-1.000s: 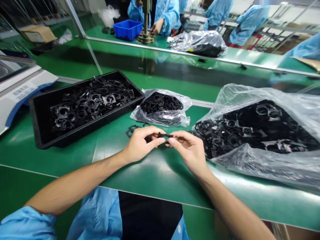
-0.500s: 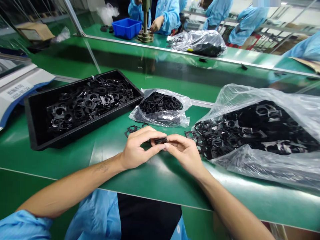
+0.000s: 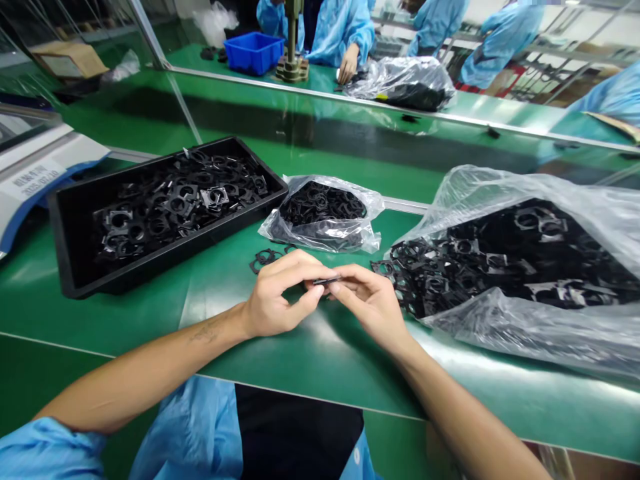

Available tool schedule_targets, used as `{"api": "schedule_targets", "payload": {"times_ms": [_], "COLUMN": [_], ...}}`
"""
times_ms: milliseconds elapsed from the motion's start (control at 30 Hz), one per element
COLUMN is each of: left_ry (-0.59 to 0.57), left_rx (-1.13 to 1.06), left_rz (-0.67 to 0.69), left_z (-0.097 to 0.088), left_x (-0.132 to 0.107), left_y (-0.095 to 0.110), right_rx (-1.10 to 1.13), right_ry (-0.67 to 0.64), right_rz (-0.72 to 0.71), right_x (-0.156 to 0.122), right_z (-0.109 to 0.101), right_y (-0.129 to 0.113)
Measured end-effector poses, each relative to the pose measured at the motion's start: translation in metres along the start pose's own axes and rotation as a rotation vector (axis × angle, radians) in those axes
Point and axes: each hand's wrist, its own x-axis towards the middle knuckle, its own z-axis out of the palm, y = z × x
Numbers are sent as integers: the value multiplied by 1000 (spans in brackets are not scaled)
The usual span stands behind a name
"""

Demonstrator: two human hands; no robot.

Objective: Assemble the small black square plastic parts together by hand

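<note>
My left hand [image 3: 280,293] and my right hand [image 3: 371,300] meet over the green table [image 3: 310,347], both pinching one small flat black plastic part [image 3: 326,281] between fingertips. Just beyond my left hand lie a few loose black ring parts [image 3: 265,257]. A large open clear bag of black frame parts [image 3: 520,260] lies right of my right hand. A smaller clear bag of black rings [image 3: 323,212] sits behind my hands. A black tray [image 3: 80,280] holding several black frame parts is at the left.
A white and blue machine [image 3: 35,173] stands at the far left. Across a glass divider, people in blue coats work at another green bench with a blue bin [image 3: 254,52], a small press [image 3: 291,60] and a further bag of parts [image 3: 405,81].
My hands have drawn closer together on the black part and turned it edge-on. A person's hand across the divider moved from the press to the bag there.
</note>
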Motion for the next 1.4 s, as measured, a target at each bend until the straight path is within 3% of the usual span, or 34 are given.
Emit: {"api": "schedule_targets", "payload": {"times_ms": [367,767,967,1400], "left_ry": [43,-29,-29,16], "left_rx": [29,0,20,2], "left_rz": [-28,-83,-86,-221], "left_z": [0,3,2,4], "left_x": [2,1,0,-1], "left_y": [0,-1,1,-3], "right_rx": [-34,-292,-312,-279], "right_ry": [16,74,62,150], "right_rz": [-62,-182,-200,-204], "right_x": [2,-2,-3,-5], "right_z": [1,2,5,5], "right_y": [3,7,7,5]}}
